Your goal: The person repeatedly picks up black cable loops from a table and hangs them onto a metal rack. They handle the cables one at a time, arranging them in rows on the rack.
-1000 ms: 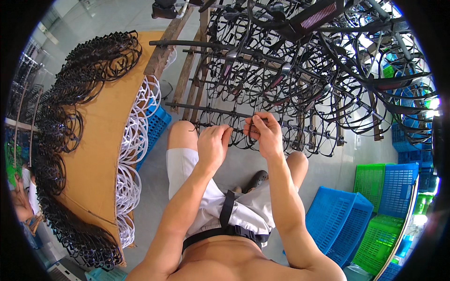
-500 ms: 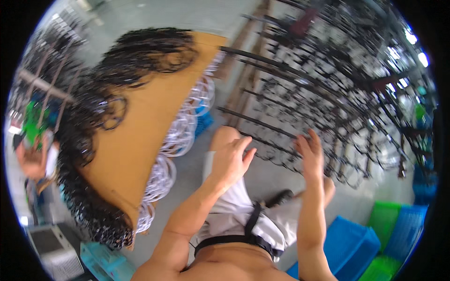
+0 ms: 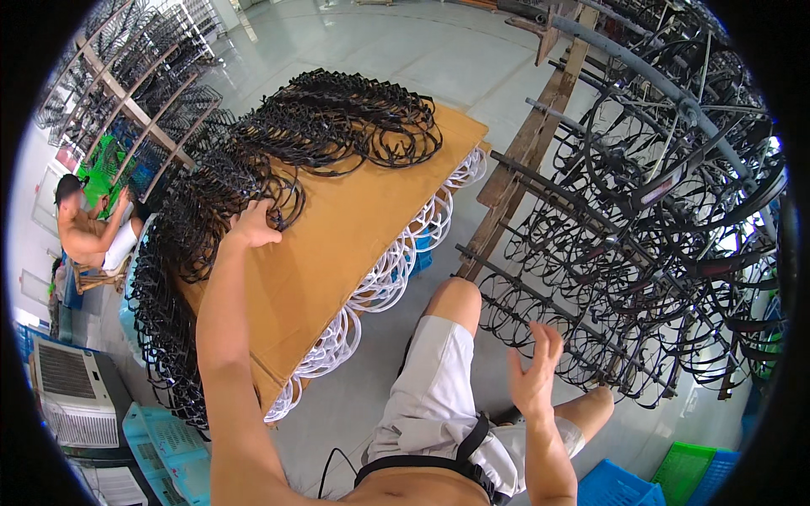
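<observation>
Over the cardboard sheet (image 3: 337,219) on my left, my left hand (image 3: 253,226) reaches to the edge of a pile of thin black hoop-shaped bands (image 3: 224,181). Its thumb stands away from the fingers, and the fingertips are at the bands; no band shows lifted. My right hand (image 3: 533,371) hangs in the air above my right knee, fingers apart and nothing in it. It is nearest to the rack rods (image 3: 553,295) on the right, where many similar black bands (image 3: 515,325) hang.
White hoops (image 3: 384,278) stick out under the cardboard's right edge. Wooden beams (image 3: 515,181) run beside the rack. Blue crates (image 3: 620,485) and a green crate (image 3: 688,472) stand at lower right. At far left a person (image 3: 93,223) sits near another rack (image 3: 126,101); a turquoise basket (image 3: 169,451) is at lower left.
My left hand has moved left from above my knee to the black bands on the cardboard. My right hand has come down and away from the rack. The view has turned, shifting the cardboard rightward.
</observation>
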A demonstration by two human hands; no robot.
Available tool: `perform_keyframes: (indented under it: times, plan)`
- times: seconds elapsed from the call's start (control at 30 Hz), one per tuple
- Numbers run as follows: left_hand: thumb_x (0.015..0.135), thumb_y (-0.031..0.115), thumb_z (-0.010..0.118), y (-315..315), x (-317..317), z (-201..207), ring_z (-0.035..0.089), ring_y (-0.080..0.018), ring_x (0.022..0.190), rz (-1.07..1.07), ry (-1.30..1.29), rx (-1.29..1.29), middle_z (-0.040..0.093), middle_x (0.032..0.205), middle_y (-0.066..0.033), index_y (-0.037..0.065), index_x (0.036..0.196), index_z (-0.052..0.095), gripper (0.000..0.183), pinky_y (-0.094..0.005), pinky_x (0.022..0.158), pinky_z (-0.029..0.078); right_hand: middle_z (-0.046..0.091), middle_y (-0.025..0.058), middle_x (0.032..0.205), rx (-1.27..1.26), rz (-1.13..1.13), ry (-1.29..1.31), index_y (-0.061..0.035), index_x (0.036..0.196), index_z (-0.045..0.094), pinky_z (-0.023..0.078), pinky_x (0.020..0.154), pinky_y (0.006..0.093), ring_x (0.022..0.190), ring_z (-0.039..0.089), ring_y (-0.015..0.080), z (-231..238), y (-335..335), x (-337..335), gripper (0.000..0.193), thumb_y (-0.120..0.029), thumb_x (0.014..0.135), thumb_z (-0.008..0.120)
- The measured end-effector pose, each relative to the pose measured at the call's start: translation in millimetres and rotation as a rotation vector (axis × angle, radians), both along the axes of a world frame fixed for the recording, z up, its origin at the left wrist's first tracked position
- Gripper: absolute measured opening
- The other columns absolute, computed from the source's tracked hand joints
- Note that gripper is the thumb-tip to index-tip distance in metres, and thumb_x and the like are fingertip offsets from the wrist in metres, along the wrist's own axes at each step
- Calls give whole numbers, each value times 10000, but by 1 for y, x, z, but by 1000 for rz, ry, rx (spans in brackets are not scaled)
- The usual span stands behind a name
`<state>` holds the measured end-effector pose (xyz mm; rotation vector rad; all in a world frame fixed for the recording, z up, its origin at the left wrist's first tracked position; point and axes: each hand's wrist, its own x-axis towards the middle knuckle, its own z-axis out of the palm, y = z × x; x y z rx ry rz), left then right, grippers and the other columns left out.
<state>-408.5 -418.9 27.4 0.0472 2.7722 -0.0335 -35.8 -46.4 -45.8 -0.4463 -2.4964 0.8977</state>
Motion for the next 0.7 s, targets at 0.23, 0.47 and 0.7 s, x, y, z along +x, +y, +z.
perform_keyframes:
  times: [0.23,0.47,0.7]
  plan:
    - [594,277,669,7,16,-13,355,-310,1205,-302,142,-25,467,1164,-107,111,1023,653,461,-438,1112,145,508,198,1110,-126,263,8,19,1132,539,436,899,400,1029,509,368,13,-30,-35,406,-7,742,651]
    - [710,197,671,32,96,-2,647,-334,764,-371,133,374,657,816,-179,12,987,560,351,-393,671,497,502,187,1170,-278,584,-16,-30,1196,511,436,922,417,1092,495,376,17,-75,-89,474,-76,753,674]
    - [790,90,706,67,186,40,641,-155,768,-339,-425,1059,646,869,-73,-10,1063,524,343,-292,693,519,450,97,1248,122,780,343,-130,1284,477,290,1044,516,1240,381,348,59,-97,-120,642,-134,693,729]
